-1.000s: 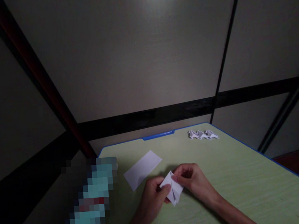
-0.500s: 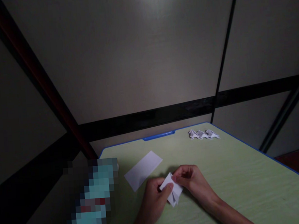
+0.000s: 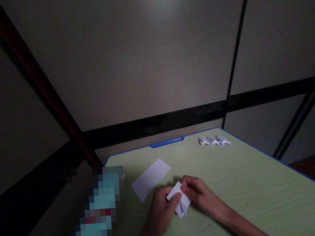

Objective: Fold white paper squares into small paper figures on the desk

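A small piece of folded white paper (image 3: 178, 200) is held just above the table, with several layers and pointed flaps at its lower end. My left hand (image 3: 163, 207) grips its left side, thumb pressed flat across the front. On the paper's upper right edge, my right hand (image 3: 196, 192) pinches with thumb and fingers; some fingertips are hidden behind it. Beyond my left hand lies a flat white rectangular sheet (image 3: 151, 179). Three folded white paper figures (image 3: 214, 140) stand in a row near the table's far right corner.
The light green table (image 3: 248, 183) has a blue edge and a blue handle-like strip (image 3: 168, 142) at its far side. A blurred-out teal object (image 3: 99, 204) lies along the left edge. Right behind the table rise pale panels (image 3: 154, 68) with dark bands.
My right hand has shifted slightly left along the paper, its fingers closing in more. The folded paper has tilted a little, while my left hand keeps nearly the same hold.
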{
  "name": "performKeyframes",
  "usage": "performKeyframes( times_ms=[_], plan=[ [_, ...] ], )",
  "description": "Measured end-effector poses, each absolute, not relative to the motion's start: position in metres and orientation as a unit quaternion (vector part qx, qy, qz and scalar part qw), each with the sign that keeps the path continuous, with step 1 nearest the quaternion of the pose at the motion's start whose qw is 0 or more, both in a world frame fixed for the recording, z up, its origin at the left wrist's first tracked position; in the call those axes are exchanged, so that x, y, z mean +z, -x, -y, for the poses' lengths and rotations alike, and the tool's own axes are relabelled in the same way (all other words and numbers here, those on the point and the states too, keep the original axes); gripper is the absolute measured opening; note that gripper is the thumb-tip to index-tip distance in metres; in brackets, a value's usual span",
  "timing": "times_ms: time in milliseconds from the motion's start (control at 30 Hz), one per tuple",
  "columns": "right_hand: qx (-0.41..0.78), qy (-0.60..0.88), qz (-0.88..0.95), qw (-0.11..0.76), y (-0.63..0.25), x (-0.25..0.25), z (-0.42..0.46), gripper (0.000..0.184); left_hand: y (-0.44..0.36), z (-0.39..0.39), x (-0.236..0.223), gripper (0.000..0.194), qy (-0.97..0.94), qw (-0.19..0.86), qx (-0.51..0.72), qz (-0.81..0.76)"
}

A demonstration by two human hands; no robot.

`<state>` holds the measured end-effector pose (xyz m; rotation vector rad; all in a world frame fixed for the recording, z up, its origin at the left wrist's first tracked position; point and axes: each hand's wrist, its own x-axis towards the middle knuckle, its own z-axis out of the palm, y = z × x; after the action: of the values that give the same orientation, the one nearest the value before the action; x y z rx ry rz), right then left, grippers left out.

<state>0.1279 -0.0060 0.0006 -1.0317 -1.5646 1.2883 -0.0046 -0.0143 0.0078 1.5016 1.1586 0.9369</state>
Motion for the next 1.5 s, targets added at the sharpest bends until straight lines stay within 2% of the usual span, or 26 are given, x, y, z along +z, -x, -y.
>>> performKeyframes(
  times_ms=[233, 467, 600, 733, 1033, 1200, 1367, 1500],
  plan=[
    [0.562, 0.384, 0.594, 0.429, -0.126, 0.001, 0.004, 0.035, 0.009, 0.011, 0.001, 0.021, -0.605, 0.490, 0.406, -0.479],
    [0.603, 0.363, 0.567, 0.427, -0.124, 0.007, 0.006, 0.024, 0.010, 0.013, -0.006, 0.022, -0.570, 0.549, 0.392, -0.470],
    [0.583, 0.392, 0.570, 0.425, -0.122, 0.009, 0.010, 0.021, 0.006, 0.014, -0.005, 0.024, -0.571, 0.594, 0.356, -0.440],
    [0.541, 0.389, 0.606, 0.435, -0.119, 0.007, 0.012, 0.022, 0.004, 0.010, -0.003, 0.025, -0.578, 0.565, 0.388, -0.443],
    [0.538, 0.394, 0.623, 0.409, -0.121, 0.004, 0.013, 0.014, 0.006, 0.007, 0.000, 0.022, -0.566, 0.483, 0.483, -0.461],
    [0.610, 0.376, 0.525, 0.460, -0.122, 0.009, 0.006, 0.024, 0.010, 0.005, 0.001, 0.025, -0.549, 0.450, 0.519, -0.477],
    [0.575, 0.404, 0.425, 0.571, -0.129, 0.013, -0.001, 0.025, 0.007, 0.010, 0.003, 0.023, -0.584, 0.492, 0.461, -0.452],
    [0.568, 0.404, 0.443, 0.564, -0.130, 0.009, -0.002, 0.024, 0.004, 0.012, 0.003, 0.016, -0.594, 0.538, 0.398, -0.446]
  ],
)
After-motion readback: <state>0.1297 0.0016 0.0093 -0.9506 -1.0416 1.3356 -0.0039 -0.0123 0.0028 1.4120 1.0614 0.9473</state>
